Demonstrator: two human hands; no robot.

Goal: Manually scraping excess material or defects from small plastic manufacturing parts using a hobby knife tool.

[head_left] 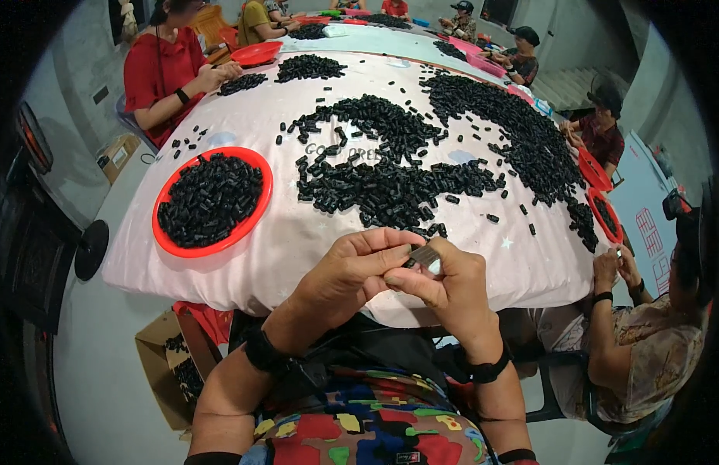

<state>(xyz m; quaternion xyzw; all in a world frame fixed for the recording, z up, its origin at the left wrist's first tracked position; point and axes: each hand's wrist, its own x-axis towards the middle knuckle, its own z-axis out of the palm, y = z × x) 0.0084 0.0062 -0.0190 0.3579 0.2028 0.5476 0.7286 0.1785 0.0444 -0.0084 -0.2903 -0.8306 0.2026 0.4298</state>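
Both of my hands meet over the near edge of the cloth-covered table. The fingers of my left hand [344, 267] are pinched round a small black plastic piece [410, 263], mostly covered by the fingertips. Between thumb and fingers, my right hand [460, 283] grips a small flat silvery-grey block [427, 257] with a ridged upper face, pressed against the black piece. Just beyond my fingers spreads a loose heap of short black plastic pieces [390, 190]. A round red basin [159, 225] to the left is filled with the same kind of black pieces [212, 198].
A long heap of black pieces [507, 124] runs along the table's right side. Several people sit round the table, one in red [154, 85] at far left, one close by at right [654, 341]. A cardboard box [158, 372] with black pieces stands below the table's left front edge.
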